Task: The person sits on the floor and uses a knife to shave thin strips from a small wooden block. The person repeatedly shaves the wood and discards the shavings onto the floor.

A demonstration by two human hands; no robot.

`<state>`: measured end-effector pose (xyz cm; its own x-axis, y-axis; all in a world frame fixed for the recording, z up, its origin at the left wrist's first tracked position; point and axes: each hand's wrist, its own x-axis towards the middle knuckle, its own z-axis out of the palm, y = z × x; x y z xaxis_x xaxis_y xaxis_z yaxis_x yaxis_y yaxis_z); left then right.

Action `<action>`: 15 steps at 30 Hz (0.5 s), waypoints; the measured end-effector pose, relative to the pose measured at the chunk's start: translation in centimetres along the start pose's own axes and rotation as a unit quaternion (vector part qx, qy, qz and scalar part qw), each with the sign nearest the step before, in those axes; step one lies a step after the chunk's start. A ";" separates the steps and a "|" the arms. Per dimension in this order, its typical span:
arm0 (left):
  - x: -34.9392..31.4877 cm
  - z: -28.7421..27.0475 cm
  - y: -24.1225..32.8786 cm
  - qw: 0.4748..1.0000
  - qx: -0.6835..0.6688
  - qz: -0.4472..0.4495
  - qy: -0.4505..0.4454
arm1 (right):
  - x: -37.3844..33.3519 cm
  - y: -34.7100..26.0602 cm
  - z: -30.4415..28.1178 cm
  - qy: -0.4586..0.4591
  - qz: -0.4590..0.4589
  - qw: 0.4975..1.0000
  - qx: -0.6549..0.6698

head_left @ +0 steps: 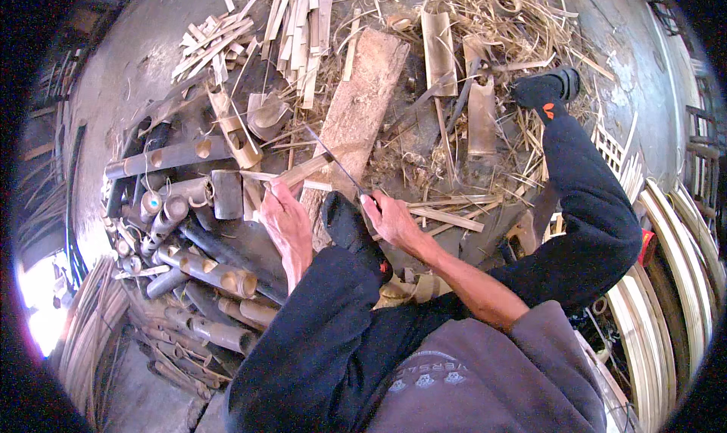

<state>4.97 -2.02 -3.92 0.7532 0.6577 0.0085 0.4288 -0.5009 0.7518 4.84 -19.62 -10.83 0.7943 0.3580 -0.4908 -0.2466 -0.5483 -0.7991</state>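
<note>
My right hand (395, 221) is closed round the handle of a knife (335, 160). Its long, thin blade slants up and left over a thick wooden board (369, 84). To the left, the fingers of my left hand (288, 219) are pinched on a flat bamboo strip (309, 169), which reaches across the board under the blade. A short pale piece (316, 185) lies on the board between my hands. My dark shoe (350, 232) rests on the board's near end.
Cut bamboo tubes (204, 270) are piled at left. Split strips (307, 31) and shavings (507, 12) lie beyond the board. Halved bamboo pieces (439, 54) stand far right of it. Long pale slats (644, 334) curve along the right side, past my outstretched leg (583, 190).
</note>
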 end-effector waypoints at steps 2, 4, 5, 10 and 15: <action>-0.4 -0.3 1.8 1.000 0.007 0.009 -0.013 | -0.7 -0.9 -0.6 -0.036 -0.012 0.999 -0.011; -0.2 -0.5 2.1 0.995 0.090 -0.036 -0.016 | -2.3 -3.7 -0.9 -0.066 -0.090 0.994 0.018; -0.2 -0.8 2.2 0.989 0.132 -0.056 -0.019 | -2.1 -2.6 -0.3 -0.044 -0.075 0.996 0.009; 0.3 0.0 -0.2 0.997 0.035 0.063 0.042 | 1.5 -0.1 -1.3 -0.016 -0.001 1.000 -0.003; 0.2 0.4 -0.2 0.996 0.053 0.064 0.019 | 0.1 0.5 -0.2 0.019 -0.038 0.998 0.052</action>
<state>5.21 -2.03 -4.33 0.7867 0.6042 0.1269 0.3818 -0.6378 0.6689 4.89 -20.06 -11.21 0.8333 0.3649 -0.4152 -0.2397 -0.4383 -0.8663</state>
